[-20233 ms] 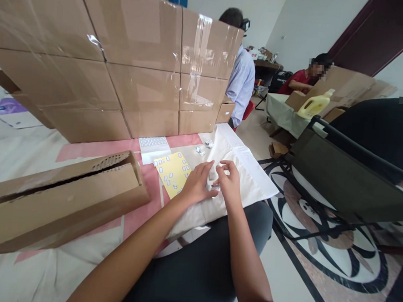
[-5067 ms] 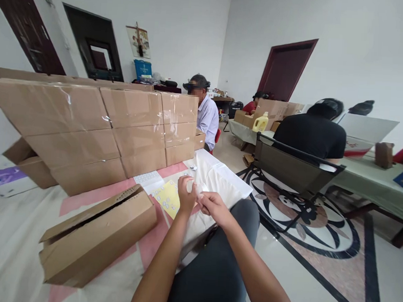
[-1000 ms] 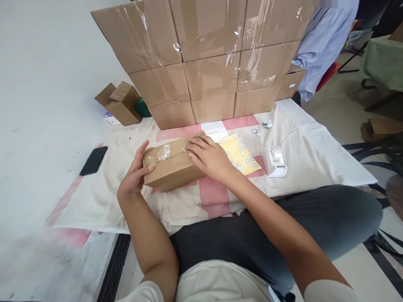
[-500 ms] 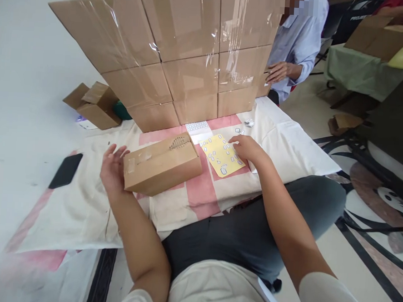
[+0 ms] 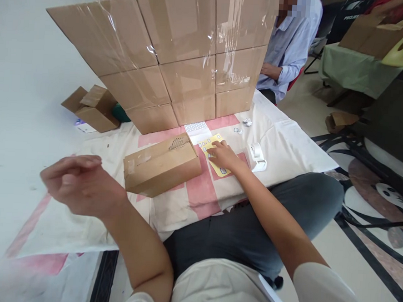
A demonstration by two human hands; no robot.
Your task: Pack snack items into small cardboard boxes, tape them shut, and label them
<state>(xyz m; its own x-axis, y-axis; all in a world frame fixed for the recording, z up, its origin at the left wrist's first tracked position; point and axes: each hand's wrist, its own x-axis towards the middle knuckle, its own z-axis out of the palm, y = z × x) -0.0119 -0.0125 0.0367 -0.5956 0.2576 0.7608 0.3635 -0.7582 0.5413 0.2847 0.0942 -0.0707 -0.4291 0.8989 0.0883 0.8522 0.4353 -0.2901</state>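
Note:
My right hand (image 5: 224, 155) rests over a yellow sheet (image 5: 223, 171) printed with small outlined shapes, its fingers spread and touching the upper part. My left hand (image 5: 83, 185) is raised in the air to the left of a closed brown cardboard box (image 5: 163, 164), apart from it. Its fingers curl inward, and I see nothing between them. A white printed card (image 5: 196, 131) lies behind the box and the sheet. To the right of my right hand stands a white tape dispenser (image 5: 255, 157).
A tall wall of taped cardboard boxes (image 5: 190, 59) stands along the table's far side. Crumpled bits (image 5: 247, 122) lie near its right end. An open carton (image 5: 96, 108) sits at the back left. Behind the wall, a person in a blue shirt (image 5: 293, 47) sits at the right.
My left hand has left the box's end, moving left and up while its fingers curled; the phone there is now out of sight. My right hand has slid left across the sheet, uncovering the tape dispenser.

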